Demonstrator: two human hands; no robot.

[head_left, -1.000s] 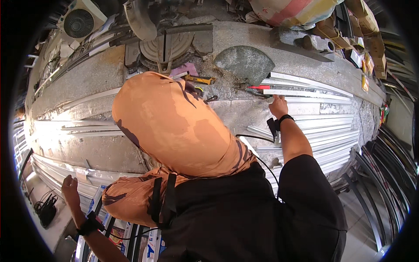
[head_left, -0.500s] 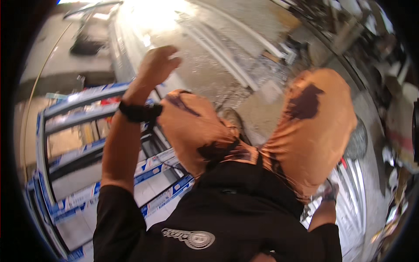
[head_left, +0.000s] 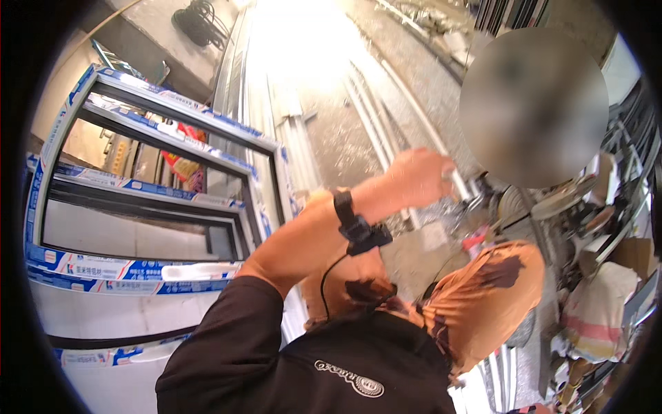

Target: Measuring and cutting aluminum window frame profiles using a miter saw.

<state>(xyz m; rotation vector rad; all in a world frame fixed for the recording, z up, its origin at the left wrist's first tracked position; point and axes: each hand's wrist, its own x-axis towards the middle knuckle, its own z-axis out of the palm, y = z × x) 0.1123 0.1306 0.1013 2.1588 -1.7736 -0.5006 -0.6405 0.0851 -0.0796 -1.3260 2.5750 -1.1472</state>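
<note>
My left hand [head_left: 422, 178] is held out in front of me, over the floor and to the right of the window frames. Its fingers are loosely curled and a little apart, with nothing visible in them. A black strap with a small black device [head_left: 365, 234] sits on that wrist, and a cable runs down from it. Below the forearm are my bent knees in orange, dark-patched trousers [head_left: 483, 290]. I cannot make out my right hand. Closest to my left arm is a stack of window frames [head_left: 169, 265] with blue-and-white protective film.
Long pale metal profiles [head_left: 372, 117] lie on the floor ahead. A coiled black cable [head_left: 200, 24] rests at the far left. Along the right are piled scraps and a pale sack with a red stripe [head_left: 600, 314]. More metal bars [head_left: 500, 379] lie beside my right knee.
My left hand has swung right and nearer, across my left knee. My view has shifted, showing more of the frames. My right hand, earlier beside the metal bars, no longer shows clearly.
</note>
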